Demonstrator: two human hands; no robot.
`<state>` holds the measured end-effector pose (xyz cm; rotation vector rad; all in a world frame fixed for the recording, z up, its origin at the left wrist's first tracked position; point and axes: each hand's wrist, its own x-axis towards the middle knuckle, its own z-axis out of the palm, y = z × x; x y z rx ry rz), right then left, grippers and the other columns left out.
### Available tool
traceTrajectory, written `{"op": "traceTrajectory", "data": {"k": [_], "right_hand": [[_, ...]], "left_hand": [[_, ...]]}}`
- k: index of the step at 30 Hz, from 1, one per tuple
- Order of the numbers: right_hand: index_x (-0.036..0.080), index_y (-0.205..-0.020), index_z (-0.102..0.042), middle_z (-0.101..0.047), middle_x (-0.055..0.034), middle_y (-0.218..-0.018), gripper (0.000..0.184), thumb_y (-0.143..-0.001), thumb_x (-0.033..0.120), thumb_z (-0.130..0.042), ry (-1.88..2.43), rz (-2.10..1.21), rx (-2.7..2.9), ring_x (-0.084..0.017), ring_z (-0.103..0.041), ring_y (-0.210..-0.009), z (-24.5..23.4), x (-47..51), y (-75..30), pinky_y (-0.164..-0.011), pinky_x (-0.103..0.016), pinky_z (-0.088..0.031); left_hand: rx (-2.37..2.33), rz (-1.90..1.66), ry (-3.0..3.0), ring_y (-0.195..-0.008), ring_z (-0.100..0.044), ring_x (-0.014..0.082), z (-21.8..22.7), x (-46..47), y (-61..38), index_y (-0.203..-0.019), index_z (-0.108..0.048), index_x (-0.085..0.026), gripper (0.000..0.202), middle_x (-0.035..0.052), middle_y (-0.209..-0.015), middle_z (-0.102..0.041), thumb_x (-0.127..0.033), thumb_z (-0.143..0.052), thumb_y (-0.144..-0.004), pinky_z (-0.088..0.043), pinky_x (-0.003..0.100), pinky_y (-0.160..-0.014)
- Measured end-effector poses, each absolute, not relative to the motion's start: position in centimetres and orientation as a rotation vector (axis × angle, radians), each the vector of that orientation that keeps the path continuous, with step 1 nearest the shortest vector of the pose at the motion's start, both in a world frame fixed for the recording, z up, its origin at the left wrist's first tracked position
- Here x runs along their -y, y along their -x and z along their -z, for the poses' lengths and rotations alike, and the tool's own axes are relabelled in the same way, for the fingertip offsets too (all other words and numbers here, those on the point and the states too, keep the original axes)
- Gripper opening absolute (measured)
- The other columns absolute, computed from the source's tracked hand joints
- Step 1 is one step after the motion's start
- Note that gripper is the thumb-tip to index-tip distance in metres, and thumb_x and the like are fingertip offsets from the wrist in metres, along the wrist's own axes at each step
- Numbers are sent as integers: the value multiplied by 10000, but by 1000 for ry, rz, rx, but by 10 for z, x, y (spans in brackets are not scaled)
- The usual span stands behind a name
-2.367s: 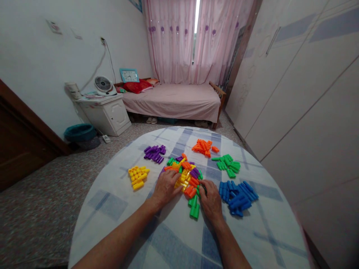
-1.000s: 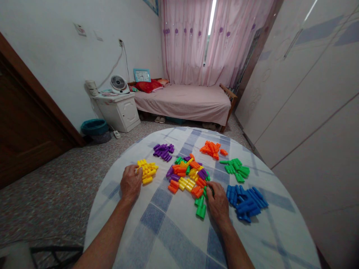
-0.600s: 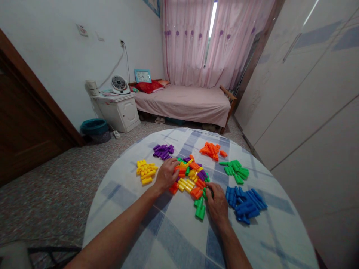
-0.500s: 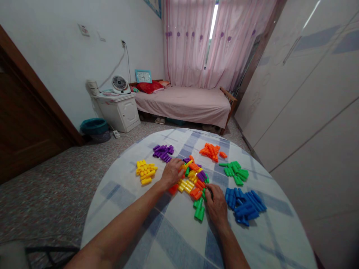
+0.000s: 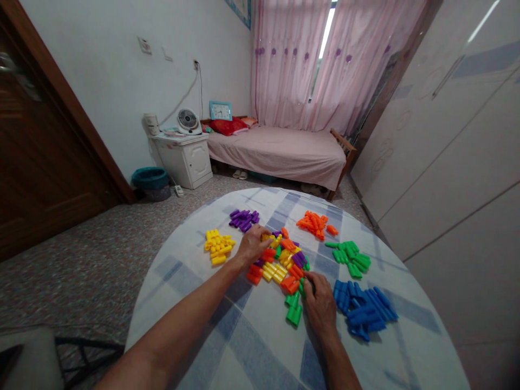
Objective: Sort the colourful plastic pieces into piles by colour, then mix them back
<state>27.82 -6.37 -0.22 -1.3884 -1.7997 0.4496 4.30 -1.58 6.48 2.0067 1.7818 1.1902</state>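
A mixed pile of bullet-shaped plastic building blocks (image 5: 277, 272) in yellow, orange, purple and green lies mid-table. At its left side, my left hand (image 5: 252, 245) is closed, with thumb and fingers on a yellow block (image 5: 271, 238). My right hand (image 5: 320, 300) curls at the near right of the pile, its fingertips on a green block (image 5: 301, 287), partly hidden by the fingers. Just in front of that hand are joined green blocks (image 5: 293, 310). Right beside it spreads a heap of blue blocks (image 5: 363, 309).
Sorted heaps ring the pile: yellow blocks (image 5: 218, 246), purple blocks (image 5: 244, 219), orange blocks (image 5: 312, 223) and green blocks (image 5: 350, 257). They lie on a round table with a checked cloth (image 5: 252, 336). Beyond are a bed (image 5: 280, 146), a white cabinet (image 5: 190, 160) and a bin (image 5: 151, 181).
The view has swung slightly left, so everything sits further right. My left hand has shifted a little, uncovering orange and purple blocks beside it. My right hand stays at the green block.
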Motion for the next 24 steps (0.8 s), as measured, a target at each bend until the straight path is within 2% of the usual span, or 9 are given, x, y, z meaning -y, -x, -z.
{"op": "traceTrajectory", "data": {"k": [3, 5, 11, 17, 24], "right_hand": [[172, -968, -617, -622, -93, -1001, 290, -860, 346, -411, 1385, -455, 1803, -223, -536, -970, 1, 63, -278, -894, -378, -397], [170, -967, -616, -620, -96, -999, 291, -858, 345, -411, 1381, -461, 1799, -224, -535, -968, 1, 63, -278, -893, -377, -398], [171, -975, -613, -615, -102, -1009, 294, -859, 346, -406, 1377, -478, 1788, -228, -534, -972, -1, 64, -277, -909, -392, -392], [172, -976, -613, -616, -104, -1013, 293, -860, 339, -403, 1380, -473, 1802, -232, -529, -982, -1, 64, -278, -911, -398, -393], [179, -965, -622, -629, -99, -991, 302, -850, 353, -404, 1375, -450, 1783, -229, -547, -961, -3, 64, -276, -889, -395, -409]], "left_hand": [[-1738, -1342, -1879, -821, -591, 145, -74, 38, -9, -943, -651, -178, 213, 41, -923, -629, -300, -554, -799, -496, 280, -744], [-1816, -1360, -1794, -829, -603, 150, -76, 56, 18, -917, -656, -176, 229, 42, -930, -638, -334, -541, -798, -503, 285, -753], [-2150, -1150, -1732, -803, -621, 170, -62, 89, 75, -915, -670, -183, 291, 45, -923, -667, -390, -517, -780, -499, 314, -776], [-2259, -1081, -1890, -841, -604, 188, -45, 84, 74, -865, -665, -201, 270, 49, -876, -656, -346, -439, -838, -483, 342, -812], [-2377, -1160, -1971, -979, -549, 216, -41, 80, 65, -968, -650, -201, 293, 72, -1035, -618, -354, -422, -866, -431, 364, -921]]}}
